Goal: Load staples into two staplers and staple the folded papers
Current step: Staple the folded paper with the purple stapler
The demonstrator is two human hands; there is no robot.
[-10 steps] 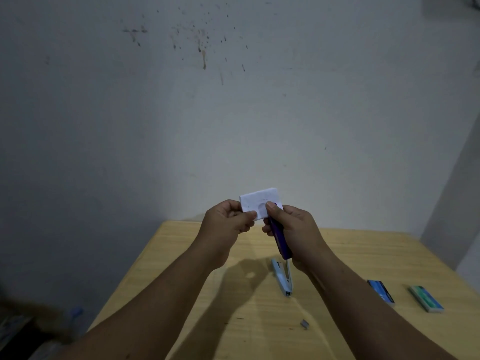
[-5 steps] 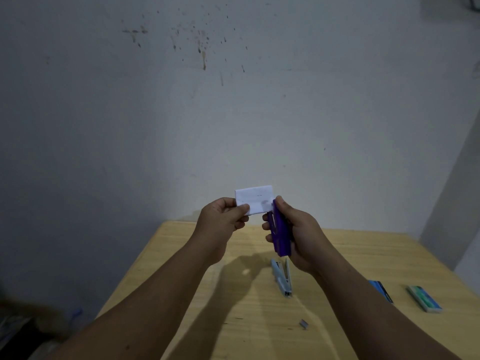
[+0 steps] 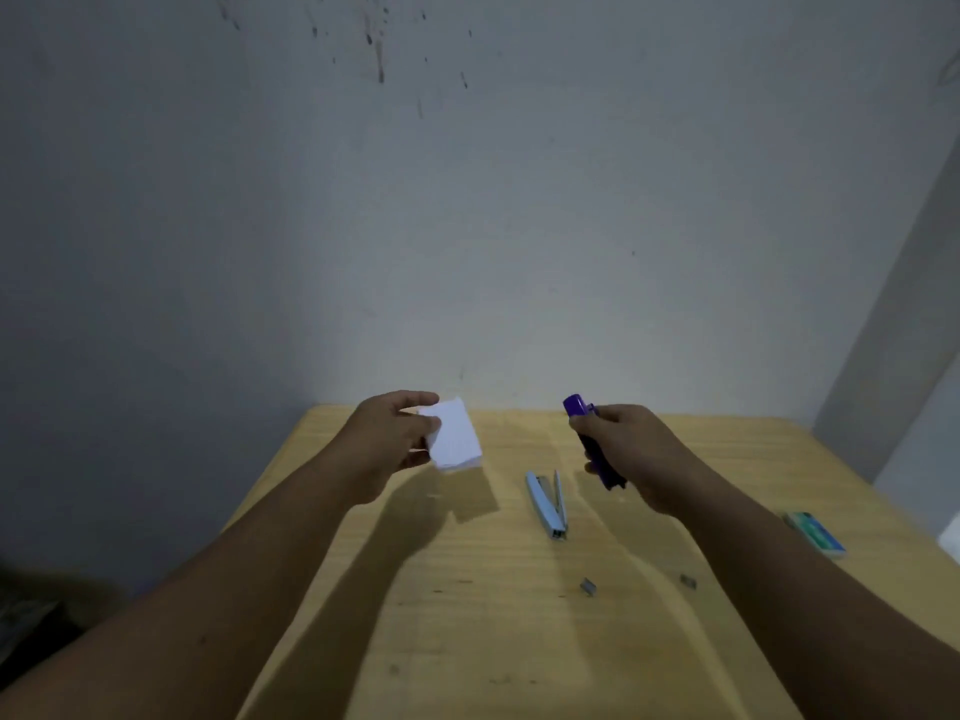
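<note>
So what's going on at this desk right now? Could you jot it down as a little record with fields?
Left hand: holds a folded white paper
Right hand: grips a purple stapler
Paper and purple stapler: apart
Wooden table: light blue stapler lying hinged open
Loose bits: two small grey staple strips near the front
Right edge: green staple box

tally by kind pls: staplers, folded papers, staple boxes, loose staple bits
Staplers: 2, purple stapler and light blue stapler
Folded papers: 1, folded paper
Staple boxes: 1, green box
Loose staple bits: 2
Total: 6
</note>
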